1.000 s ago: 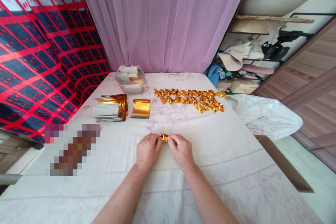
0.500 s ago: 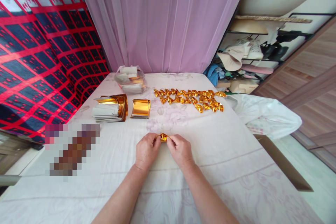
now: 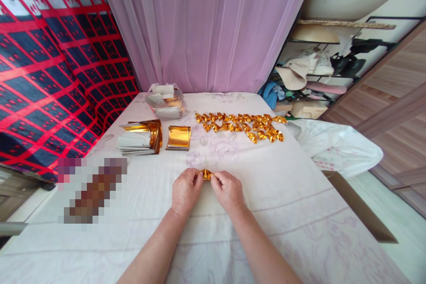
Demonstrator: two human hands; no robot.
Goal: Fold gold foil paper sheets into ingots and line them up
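Note:
Between my two hands is a folded gold foil paper ingot (image 3: 207, 174), low over the middle of the table. My left hand (image 3: 187, 190) pinches its left end between thumb and fingers. The right end sits in the closed fingers of my right hand (image 3: 229, 190). Beyond them at right, several finished gold paper ingots (image 3: 238, 120) lie in uneven rows. A small stack of gold foil paper sheets (image 3: 179, 137) lies ahead and to the left. Beside it stands a larger, fanned stack of gold and white sheets (image 3: 140, 138).
A clear plastic bag of more sheets (image 3: 165, 101) rests at the table's far left. The table (image 3: 213, 230) has a pale flowered cloth. A blurred-out patch (image 3: 96, 191) covers something at left. Off the right edge are a white plastic bag (image 3: 346, 144) and a shelf of shoes and hats (image 3: 296, 73).
The foil ingot has shifted very slightly in my fingers, and its front face shows different creases. Both hands keep nearly the same place and grip.

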